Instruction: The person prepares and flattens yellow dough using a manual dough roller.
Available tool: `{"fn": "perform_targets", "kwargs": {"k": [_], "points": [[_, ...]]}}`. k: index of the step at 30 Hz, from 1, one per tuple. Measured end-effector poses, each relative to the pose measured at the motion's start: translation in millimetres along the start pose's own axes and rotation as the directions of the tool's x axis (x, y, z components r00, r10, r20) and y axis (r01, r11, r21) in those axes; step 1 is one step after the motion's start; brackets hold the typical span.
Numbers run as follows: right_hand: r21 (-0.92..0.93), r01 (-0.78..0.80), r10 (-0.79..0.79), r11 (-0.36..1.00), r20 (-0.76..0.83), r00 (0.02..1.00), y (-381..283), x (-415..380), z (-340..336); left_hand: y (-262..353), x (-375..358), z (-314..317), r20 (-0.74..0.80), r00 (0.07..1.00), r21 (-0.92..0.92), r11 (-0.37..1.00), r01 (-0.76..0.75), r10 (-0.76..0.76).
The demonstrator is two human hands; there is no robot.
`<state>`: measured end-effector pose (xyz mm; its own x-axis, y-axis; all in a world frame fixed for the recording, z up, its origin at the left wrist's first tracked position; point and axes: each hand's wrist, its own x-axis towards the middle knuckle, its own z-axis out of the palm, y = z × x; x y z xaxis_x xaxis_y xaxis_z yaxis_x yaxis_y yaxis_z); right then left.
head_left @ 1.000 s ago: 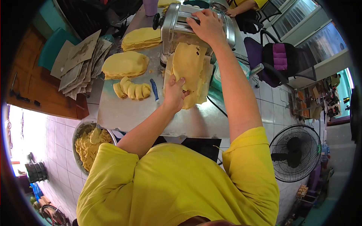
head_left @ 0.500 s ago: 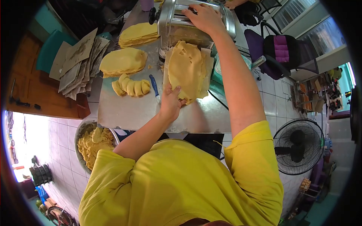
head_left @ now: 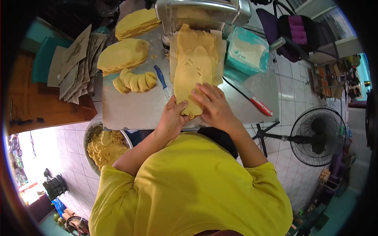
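A flat yellow dough sheet point(head_left: 190, 80) with a few small holes lies partly over other sheets point(head_left: 201, 41) in front of the metal dough roller point(head_left: 202, 15). My left hand point(head_left: 173, 114) pinches its near left edge, thumb on top. My right hand point(head_left: 214, 104) rests on the sheet's near right side with fingers spread. Left of the sheet lies a knife with a blue handle point(head_left: 160, 75). Beyond it are cut dough pieces point(head_left: 134, 81) in a row and a stack of dough sheets point(head_left: 124, 56).
Another dough stack point(head_left: 138, 23) sits at the back left. On the right stand a teal tub of white powder point(head_left: 247, 51) and a red-handled tool point(head_left: 261, 106). A bowl of dough point(head_left: 105, 143) is below the table's left edge; a fan point(head_left: 318, 135) stands right.
My right hand has come down from the top of the roller to the sheet's near end. The holed dough sheet has been drawn toward me, still held by my left hand.
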<state>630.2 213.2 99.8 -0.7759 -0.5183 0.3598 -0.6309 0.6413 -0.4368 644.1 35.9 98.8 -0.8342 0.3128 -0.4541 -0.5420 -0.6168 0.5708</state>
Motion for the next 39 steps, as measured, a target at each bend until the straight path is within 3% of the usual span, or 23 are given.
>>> {"fn": "perform_targets", "kwargs": {"k": [3, 5, 7, 9, 11, 13, 15, 17, 18, 20, 21, 22, 23, 24, 25, 26, 30, 32, 35, 37, 39], "points": [[0.052, -0.092, 0.090, 0.994, 0.024, 0.996, -16, -18, 13, -1, -16, 1, 0.038, 0.994, 0.020, 0.995, 0.100, -0.101], [0.089, -0.036, 0.044, 0.995, -0.096, 0.994, -16, -26, 22, 1, -26, -1, 0.045, 0.986, 0.016, 0.987, 0.161, -0.161], [0.140, -0.041, 0.050, 0.989, -0.060, 0.997, -18, -31, 22, 10, -31, -7, 0.115, 0.955, 0.073, 0.961, 0.265, -0.272], [0.189, -0.040, 0.047, 0.981, -0.030, 0.998, -23, -35, 21, 16, -38, -15, 0.112, 0.951, 0.090, 0.956, 0.279, -0.288], [0.272, -0.143, 0.150, 0.952, -0.007, 0.989, -28, -38, 19, 22, -45, -20, 0.115, 0.947, 0.112, 0.951, 0.289, -0.301], [0.323, -0.167, 0.174, 0.931, 0.008, 0.985, -25, -40, 16, 27, -51, -23, 0.027, 0.982, 0.136, 0.974, 0.182, -0.187], [0.375, -0.190, 0.195, 0.908, 0.025, 0.981, -22, -39, 15, 31, -50, -22, 0.078, 0.981, 0.093, 0.981, 0.172, -0.179], [0.601, -0.335, 0.321, 0.726, 0.134, 0.937, -17, -37, 16, 34, -47, -17, 0.129, 0.977, 0.047, 0.985, 0.165, -0.170], [0.602, -0.337, 0.326, 0.724, 0.133, 0.936, -12, -32, 17, 34, -43, -11, 0.113, 0.985, 0.042, 0.991, 0.129, -0.133], [0.689, -0.428, 0.488, 0.585, 0.122, 0.864, 2, -18, 20, 34, -27, -8, 0.100, 0.990, 0.037, 0.995, 0.096, -0.099], [0.687, -0.429, 0.489, 0.586, 0.123, 0.864, 10, -10, 19, 32, -15, -11, 0.035, 0.998, 0.233, 0.971, -0.056, 0.049], [0.543, -0.443, 0.519, 0.713, 0.015, 0.854, 18, -1, 18, 30, -7, -14, 0.004, 0.978, 0.427, 0.884, -0.190, 0.209], [0.375, -0.458, 0.525, 0.806, -0.097, 0.845, 24, 6, 17, 26, -3, -18, 0.006, 0.978, 0.427, 0.883, -0.193, 0.211], [0.376, -0.455, 0.523, 0.807, -0.099, 0.846, 29, 7, 19, 22, 0, -22, 0.272, 0.886, 0.806, 0.414, -0.423, 0.376], [0.384, -0.436, 0.526, 0.814, -0.167, 0.834, 35, 7, 21, 21, 1, -22, 0.565, 0.754, 0.825, -0.225, -0.518, 0.335], [0.393, -0.419, 0.528, 0.819, -0.231, 0.817, 38, 6, 22, 18, -2, -12, 0.609, 0.728, 0.786, -0.362, -0.501, 0.315], [0.463, -0.424, 0.547, 0.778, -0.167, 0.820, 21, -16, 8, 9, 7, -26, 0.589, 0.768, 0.787, -0.394, -0.475, 0.251], [0.257, -0.236, 0.272, 0.937, -0.115, 0.956, 7, -26, 0, 11, 11, -26, 0.625, 0.748, 0.746, -0.455, -0.487, 0.224], [0.075, -0.184, 0.184, 0.980, 0.007, 0.983, -8, -29, 3, 15, 17, -20, 0.696, 0.668, 0.703, -0.435, -0.562, 0.262], [0.039, -0.177, 0.178, 0.984, -0.029, 0.984, 4, -32, 12, 19, 21, -15, 0.711, 0.641, 0.698, -0.399, -0.595, 0.289], [0.056, -0.165, 0.173, 0.985, -0.180, 0.968, 19, -30, 12, 21, 21, -11, 0.714, 0.623, 0.700, -0.362, -0.616, 0.319]]}}
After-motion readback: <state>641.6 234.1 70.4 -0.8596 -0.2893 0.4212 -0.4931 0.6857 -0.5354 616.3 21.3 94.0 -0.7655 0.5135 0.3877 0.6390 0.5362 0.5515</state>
